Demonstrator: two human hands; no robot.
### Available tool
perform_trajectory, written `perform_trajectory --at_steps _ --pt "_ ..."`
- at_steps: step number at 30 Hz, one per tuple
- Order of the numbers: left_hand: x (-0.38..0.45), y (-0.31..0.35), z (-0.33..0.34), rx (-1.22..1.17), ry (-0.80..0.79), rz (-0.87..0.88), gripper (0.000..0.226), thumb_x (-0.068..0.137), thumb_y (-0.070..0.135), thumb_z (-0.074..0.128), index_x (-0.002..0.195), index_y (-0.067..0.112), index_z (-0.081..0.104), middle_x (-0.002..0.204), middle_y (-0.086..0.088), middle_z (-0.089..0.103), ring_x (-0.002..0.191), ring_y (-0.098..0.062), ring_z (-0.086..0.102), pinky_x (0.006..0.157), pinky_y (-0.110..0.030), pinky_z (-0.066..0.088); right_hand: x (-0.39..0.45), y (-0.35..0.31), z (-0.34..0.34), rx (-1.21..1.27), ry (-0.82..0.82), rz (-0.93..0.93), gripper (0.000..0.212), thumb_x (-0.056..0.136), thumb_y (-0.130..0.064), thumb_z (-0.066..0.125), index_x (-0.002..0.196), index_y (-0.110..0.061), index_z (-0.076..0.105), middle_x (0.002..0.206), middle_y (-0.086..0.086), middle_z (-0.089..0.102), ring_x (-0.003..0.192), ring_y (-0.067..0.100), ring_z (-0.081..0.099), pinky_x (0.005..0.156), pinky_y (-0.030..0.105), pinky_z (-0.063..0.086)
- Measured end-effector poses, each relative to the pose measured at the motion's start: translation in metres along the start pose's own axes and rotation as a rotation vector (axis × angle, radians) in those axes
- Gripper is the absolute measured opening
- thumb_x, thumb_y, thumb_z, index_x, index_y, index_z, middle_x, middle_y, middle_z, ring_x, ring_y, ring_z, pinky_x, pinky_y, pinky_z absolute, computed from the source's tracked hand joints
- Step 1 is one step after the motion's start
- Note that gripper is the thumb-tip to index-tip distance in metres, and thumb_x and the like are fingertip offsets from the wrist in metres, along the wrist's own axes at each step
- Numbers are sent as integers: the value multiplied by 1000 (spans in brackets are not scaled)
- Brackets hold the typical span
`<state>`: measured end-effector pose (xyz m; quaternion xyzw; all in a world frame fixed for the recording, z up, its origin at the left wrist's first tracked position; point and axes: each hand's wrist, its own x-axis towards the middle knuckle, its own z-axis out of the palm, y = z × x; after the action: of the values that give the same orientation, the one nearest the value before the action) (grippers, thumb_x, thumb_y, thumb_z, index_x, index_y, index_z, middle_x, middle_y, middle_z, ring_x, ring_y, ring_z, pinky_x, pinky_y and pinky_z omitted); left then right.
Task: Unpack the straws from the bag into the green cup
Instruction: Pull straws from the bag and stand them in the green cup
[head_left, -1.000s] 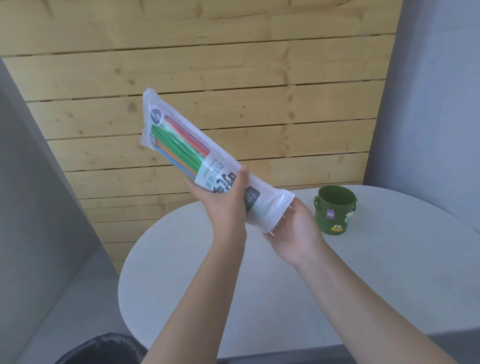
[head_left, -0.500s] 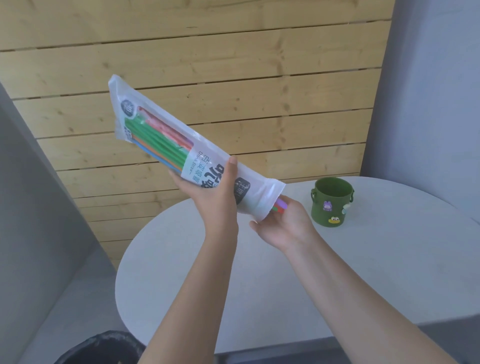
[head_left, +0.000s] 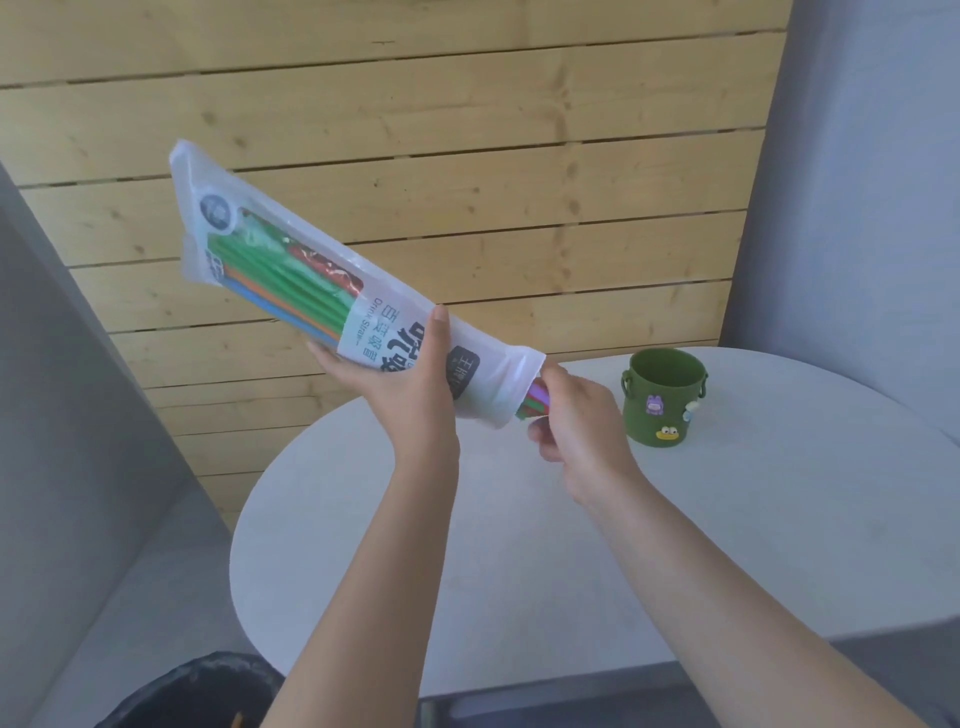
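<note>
A long clear plastic bag (head_left: 291, 260) of coloured straws (head_left: 291, 280) is held tilted in the air, its open end pointing down to the right. My left hand (head_left: 410, 384) grips the bag around its printed middle. My right hand (head_left: 576, 421) is closed on the straw ends (head_left: 535, 402) that stick out of the bag's mouth. The green cup (head_left: 662, 397), with small stickers on its side, stands upright on the white round table (head_left: 519, 561), just right of my right hand and apart from it.
A wooden plank wall rises behind the table. Grey panels stand at the left and right. A black bin (head_left: 197, 696) sits on the floor below the table's near left edge.
My right hand went from open under the bag's mouth to closed on the straw ends that slid out. Both hands and the bag shifted slightly toward the cup.
</note>
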<state>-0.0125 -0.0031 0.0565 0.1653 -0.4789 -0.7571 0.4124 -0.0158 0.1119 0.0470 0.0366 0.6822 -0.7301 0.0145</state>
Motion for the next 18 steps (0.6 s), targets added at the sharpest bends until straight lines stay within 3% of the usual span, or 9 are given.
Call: perform_trajectory --at_steps 3,6,9,11,14,18 --pt "-6 -3 4 -61 38 -121 123 68 26 86 152 33 -4 138 12 45 114 -1 57 91 -22 48 2 1 -3 -234 132 -300 48 89 -19 48 47 -16 25 40 -6 32 43 11 24 41 21 18" --pt "-5 -1 5 -159 96 -256 118 67 25 86 151 34 3 133 8 53 110 -9 62 96 -33 51 12 -3 -16 -343 251 -433 49 92 -22 50 48 -11 31 44 2 33 49 17 25 43 27 17" --pt "-1 0 4 -271 194 -340 103 70 19 85 147 24 17 128 4 58 105 -14 65 93 -37 54 24 -6 -33 -335 309 -409 46 91 -28 54 51 -11 40 48 5 40 52 22 34 46 22 24" --pt "-3 -1 5 -299 227 -370 93 72 15 83 143 22 24 126 2 60 103 -14 66 91 -36 55 26 -8 -39 -202 281 -308 33 86 -35 61 59 -17 53 53 -1 52 51 18 49 53 24 37" --pt "-7 -2 9 -318 251 -407 85 73 16 82 139 20 28 125 0 61 103 -16 67 91 -37 56 21 -8 -35 230 201 -101 19 80 -38 69 76 -23 59 67 -8 60 55 5 60 55 20 46" --pt "-15 -5 16 -345 253 -396 82 72 16 82 136 21 31 123 2 62 103 -16 67 92 -38 56 18 -13 -22 822 65 90 14 82 -30 69 84 -20 60 85 1 66 78 13 66 82 32 53"
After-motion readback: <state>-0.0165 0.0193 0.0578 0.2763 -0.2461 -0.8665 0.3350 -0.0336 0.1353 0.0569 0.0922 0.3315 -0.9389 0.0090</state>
